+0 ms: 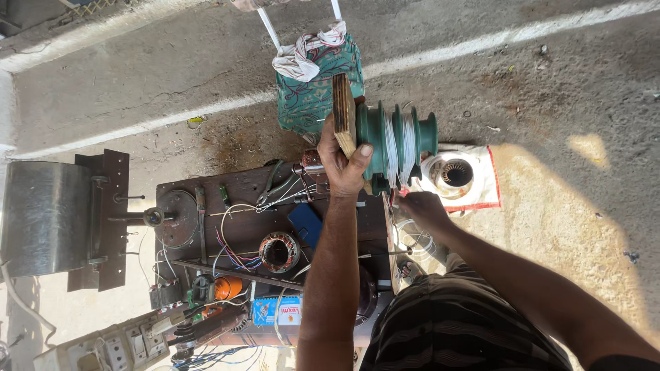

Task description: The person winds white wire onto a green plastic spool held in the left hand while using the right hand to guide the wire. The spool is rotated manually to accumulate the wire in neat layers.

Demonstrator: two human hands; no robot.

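Note:
My left hand [342, 165] grips the edge of a wooden board [343, 113] fixed to a green stepped coil former [395, 144]. Thin white wire is wound in the former's grooves. The former is held up above the dark worktable [240, 182]. My right hand [421, 208] is just below the former, fingers curled at loose white wire strands [412, 240] that trail off it. Whether it pinches the wire is unclear.
On the table lie a motor stator [278, 252], a blue phone [304, 223], pliers [271, 185] and a round winding plate [175, 216]. A metal drum [45, 216] stands left. Another stator [455, 173] rests on a white sack. A cloth-covered seat [316, 89] stands behind.

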